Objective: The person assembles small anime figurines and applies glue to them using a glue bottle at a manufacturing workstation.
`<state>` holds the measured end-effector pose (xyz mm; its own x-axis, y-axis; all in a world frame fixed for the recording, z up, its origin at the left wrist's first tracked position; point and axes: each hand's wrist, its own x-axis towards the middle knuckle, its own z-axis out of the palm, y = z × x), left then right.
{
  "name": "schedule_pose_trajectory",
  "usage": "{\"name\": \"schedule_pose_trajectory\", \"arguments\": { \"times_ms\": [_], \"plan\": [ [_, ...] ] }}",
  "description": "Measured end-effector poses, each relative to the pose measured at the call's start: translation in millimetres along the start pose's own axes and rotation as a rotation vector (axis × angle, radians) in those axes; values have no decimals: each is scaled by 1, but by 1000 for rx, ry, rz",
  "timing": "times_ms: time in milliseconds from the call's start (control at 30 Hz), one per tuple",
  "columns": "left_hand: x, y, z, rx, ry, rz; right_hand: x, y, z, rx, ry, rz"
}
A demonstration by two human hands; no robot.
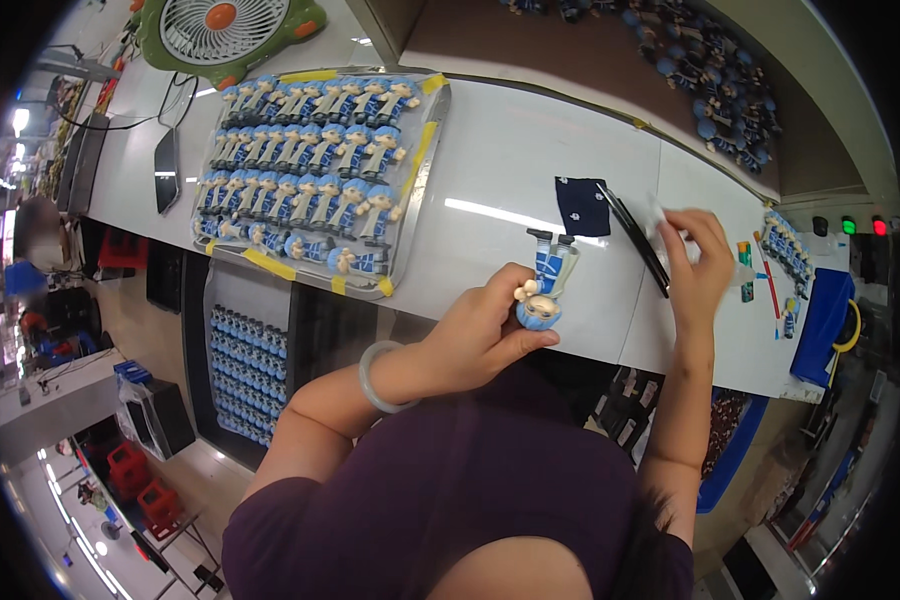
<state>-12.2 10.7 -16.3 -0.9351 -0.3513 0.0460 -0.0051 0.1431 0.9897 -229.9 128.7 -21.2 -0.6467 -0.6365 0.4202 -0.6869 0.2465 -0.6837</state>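
My left hand (470, 335) is closed round a small painted figurine (550, 272) with light blue hair and a blue and grey outfit. It is held head toward me, with its dark boots pointing away. To the right, the fingers of my right hand (702, 262) are bent together at a blurred white scrap (658, 218); whether it is tissue or cloth I cannot tell. Just left of that hand lie slim black pen-like tools (638, 245), slanting over the white table. A dark navy patterned cloth (581, 208) lies beyond the figurine's boots.
Rows of similar figurines fill a clear tray (425, 175) edged with yellow tape at left. Behind it stands a green fan (220, 30). A phone (166, 172) lies left of the tray. More figurines (720, 90) are heaped on the far shelf. At right are a blue bin (822, 325) and brushes (771, 285).
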Motion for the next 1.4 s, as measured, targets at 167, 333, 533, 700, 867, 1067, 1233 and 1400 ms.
{"name": "schedule_pose_trajectory", "arguments": {
  "times_ms": [167,333,533,700,867,1067,1233,1400],
  "plan": [
    [2,-1,3,-239,-45,-87,-38,-78,0,195,-140,-413],
    [0,-2,10,-422,-113,-133,-50,-72,9,175,-176,-544],
    [0,15,1,-705,-279,-315,-57,-56,-4,129,-162,-739],
    [5,14,2,-637,-289,-258,-66,-67,-24,64,11,-511],
    [4,8,10,-566,-265,-219,-53,-70,-15,55,-179,-696],
    [1,8,7,-573,-262,-155,-28,-10,-20,-249,112,-404],
    [-2,1,6,-409,-234,-58,-25,5,-19,-226,32,-90],
    [6,8,7,-241,-136,57,-69,43,-45,-159,628,-123]
  ]
}}
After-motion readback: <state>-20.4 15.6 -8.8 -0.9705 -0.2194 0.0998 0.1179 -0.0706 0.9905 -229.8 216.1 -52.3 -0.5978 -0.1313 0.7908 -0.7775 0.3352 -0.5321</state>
